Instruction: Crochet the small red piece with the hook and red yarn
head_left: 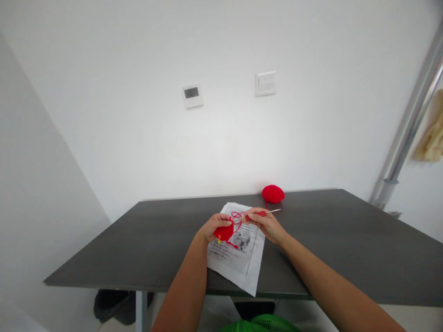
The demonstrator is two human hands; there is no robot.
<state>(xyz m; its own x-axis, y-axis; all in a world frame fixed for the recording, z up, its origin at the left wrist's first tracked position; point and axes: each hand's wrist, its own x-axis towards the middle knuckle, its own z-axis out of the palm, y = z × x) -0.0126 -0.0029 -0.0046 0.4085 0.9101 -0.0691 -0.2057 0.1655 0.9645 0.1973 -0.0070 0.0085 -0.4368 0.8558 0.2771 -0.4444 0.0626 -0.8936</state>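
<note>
My left hand (218, 223) is closed on a small red crocheted piece (224, 232), its thumb and fingers pinching the upper edge. A yellow stitch marker (219, 239) hangs from the piece, and a short red tail trails from its lower side. In my right hand (265, 223) is a crochet hook (258, 215) with a red handle; a thin metal end points out to the right. Loops of red yarn (236, 215) lie between the two hands. Both hands are just above a printed paper sheet (238, 263). What the hook's left end touches is too small to tell.
A red ball of yarn (273, 194) sits at the back of the dark table (166, 240), against the white wall. On the wall are a thermostat (193, 97) and a light switch (266, 84). A black bin (116, 306) stands below the table at left.
</note>
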